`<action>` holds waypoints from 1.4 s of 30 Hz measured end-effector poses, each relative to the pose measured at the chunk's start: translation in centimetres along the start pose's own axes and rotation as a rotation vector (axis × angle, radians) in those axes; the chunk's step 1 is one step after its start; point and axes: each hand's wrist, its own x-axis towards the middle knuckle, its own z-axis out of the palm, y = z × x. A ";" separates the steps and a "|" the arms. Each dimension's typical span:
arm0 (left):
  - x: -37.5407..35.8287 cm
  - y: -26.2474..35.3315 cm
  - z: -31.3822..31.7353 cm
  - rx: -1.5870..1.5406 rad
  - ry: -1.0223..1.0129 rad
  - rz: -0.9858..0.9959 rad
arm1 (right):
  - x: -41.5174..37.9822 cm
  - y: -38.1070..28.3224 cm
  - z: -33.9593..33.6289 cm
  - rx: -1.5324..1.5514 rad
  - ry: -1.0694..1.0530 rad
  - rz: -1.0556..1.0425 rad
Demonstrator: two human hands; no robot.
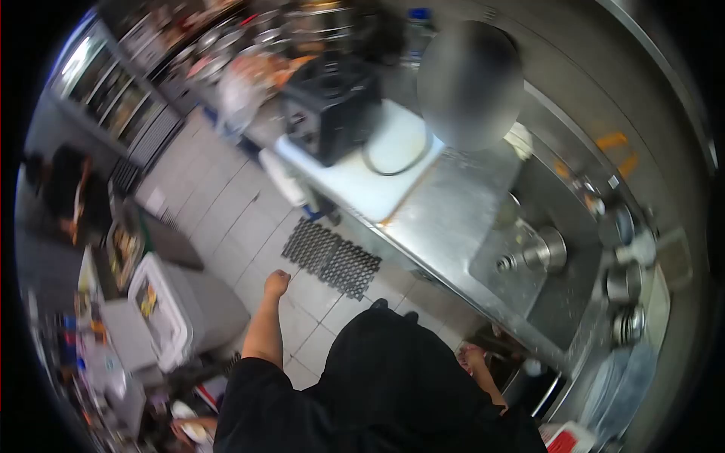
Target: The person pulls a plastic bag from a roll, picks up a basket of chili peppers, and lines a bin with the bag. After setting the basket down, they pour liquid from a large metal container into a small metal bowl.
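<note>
My left hand (pixel 278 282) hangs over the tiled floor, its fingers curled into a loose fist with nothing showing in it. Nearest to it is a dark perforated floor mat (pixel 332 257). Low beside the sink counter, my right hand (pixel 473 358) is partly blurred, with its fingers bent around something small and reddish that I cannot make out. Ahead on the steel counter (pixel 453 211) lies a white cutting board (pixel 396 192). A black box-shaped appliance (pixel 332 109) stands on the board, with a dark cable loop beside it.
On the right, a steel sink (pixel 563 302) holds a metal pot (pixel 551 249). Several pots and containers line its far edge. A large white bin (pixel 215 309) stands on the left. Another person (pixel 64 189) is near a glass-door fridge (pixel 113 90). A further hand (pixel 189 430) shows at lower left.
</note>
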 end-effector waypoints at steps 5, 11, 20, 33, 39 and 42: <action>-13.0 -8.1 0.5 0.060 0.116 -0.199 | 3.4 -14.0 10.3 -0.411 -0.167 -0.106; -30.6 -15.5 14.8 0.046 -0.230 -0.445 | 10.4 -16.8 19.4 -0.842 -0.536 -0.292; -40.7 -19.4 24.5 -0.785 -0.429 -0.893 | 6.1 -24.6 43.6 -1.510 -0.683 -0.356; -32.8 -38.0 4.2 -1.226 0.737 -0.818 | -24.2 -12.6 99.1 -1.749 -1.415 -1.425; -39.1 -38.7 5.5 -1.548 1.069 -1.138 | -43.7 -7.6 120.8 -1.528 -1.702 -1.927; -40.6 -33.7 12.4 -1.561 1.068 -1.426 | -49.8 -4.5 132.1 -1.370 -1.648 -2.261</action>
